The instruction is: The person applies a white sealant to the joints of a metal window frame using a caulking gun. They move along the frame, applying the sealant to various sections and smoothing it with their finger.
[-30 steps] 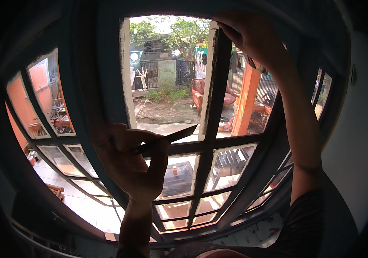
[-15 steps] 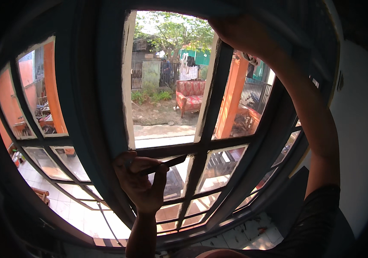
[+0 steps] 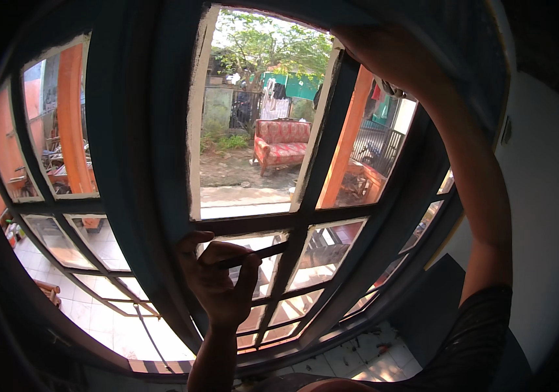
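Observation:
My left hand [image 3: 221,277] is closed on a slim, dark, flat blade-like tool [image 3: 270,249] with a slanted tip, pinched between thumb and fingers. The tool points right, just below the crossbar [image 3: 247,224] of a dark multi-pane window frame, and its exact kind is unclear against the light. My left fingertips lie near the upright beside the bar. Up at the top right corner of the tall middle pane [image 3: 227,189], my right hand [image 3: 390,59] rests against the frame. Shadow hides its fingers. Pale strips [image 3: 200,130] edge that pane.
Smaller panes [image 3: 328,255] sit below and to the right, and another window section [image 3: 61,130] curves off to the left. Outside are a red patterned sofa [image 3: 284,144] and an orange post [image 3: 345,144]. A white wall [image 3: 544,196] stands at right; bits litter the tiled floor [image 3: 345,359].
The view has shifted slightly, so the window sits a little lower-left to upper-left. The tool's tip has turned to lie flatter against the light. Both hands keep nearly the same places.

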`<state>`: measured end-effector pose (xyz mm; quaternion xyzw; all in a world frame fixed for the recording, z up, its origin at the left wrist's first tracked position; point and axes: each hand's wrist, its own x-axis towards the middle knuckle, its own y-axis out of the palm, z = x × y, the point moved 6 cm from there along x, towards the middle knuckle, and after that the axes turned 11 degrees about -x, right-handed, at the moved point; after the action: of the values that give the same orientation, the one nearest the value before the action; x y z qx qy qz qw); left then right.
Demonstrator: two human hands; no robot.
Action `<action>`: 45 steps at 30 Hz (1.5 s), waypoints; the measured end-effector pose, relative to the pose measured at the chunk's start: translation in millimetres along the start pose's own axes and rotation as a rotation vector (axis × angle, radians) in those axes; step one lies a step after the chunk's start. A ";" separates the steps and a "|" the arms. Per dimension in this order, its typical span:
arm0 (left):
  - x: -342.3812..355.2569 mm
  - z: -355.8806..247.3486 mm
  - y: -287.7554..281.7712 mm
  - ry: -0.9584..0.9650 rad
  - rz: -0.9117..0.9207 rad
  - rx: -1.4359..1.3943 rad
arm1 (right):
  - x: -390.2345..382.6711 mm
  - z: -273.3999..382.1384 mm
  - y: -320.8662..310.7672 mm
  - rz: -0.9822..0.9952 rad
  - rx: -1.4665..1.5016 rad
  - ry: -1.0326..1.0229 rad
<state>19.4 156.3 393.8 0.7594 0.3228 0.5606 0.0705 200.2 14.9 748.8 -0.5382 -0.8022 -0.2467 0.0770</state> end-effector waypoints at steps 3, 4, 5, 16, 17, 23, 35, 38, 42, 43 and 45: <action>-7.6 9.9 1.5 -0.100 -0.005 -0.069 | 1.3 -2.5 12.4 -0.061 -0.061 -0.100; -10.4 13.4 -0.4 -0.104 -0.005 -0.066 | 1.1 -3.3 15.0 -0.062 -0.066 -0.138; -13.3 18.2 -2.7 -0.109 -0.004 -0.063 | -0.2 -3.1 17.4 -0.063 -0.072 -0.176; -15.4 34.1 -2.0 -0.239 -0.075 -0.143 | 38.6 7.7 -22.0 0.198 -0.056 -0.158; -15.8 35.2 -2.0 -0.230 -0.062 -0.131 | 39.3 7.1 -16.9 0.329 -0.094 -0.138; -21.3 45.0 2.1 -0.223 -0.015 -0.111 | -4.5 -16.1 -1.3 0.210 0.153 -0.093; -39.2 64.6 33.2 -0.363 0.106 -0.308 | 16.2 -7.4 1.6 0.088 -0.019 -0.251; -43.8 69.1 38.6 -0.410 0.072 -0.314 | 14.9 -5.3 -2.4 0.006 -0.080 -0.284; -50.1 80.5 45.5 -0.444 0.101 -0.413 | 17.9 -4.5 -1.7 0.048 -0.140 -0.254; -51.2 82.0 47.4 -0.453 0.115 -0.443 | 18.1 -4.4 2.7 0.104 -0.160 -0.239; -54.8 83.8 53.0 -0.490 0.106 -0.421 | 19.1 -5.2 6.9 0.180 -0.165 -0.220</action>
<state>107.4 105.1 344.2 0.8562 0.1334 0.4184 0.2722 197.9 30.3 762.8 -0.6364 -0.7312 -0.2434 -0.0341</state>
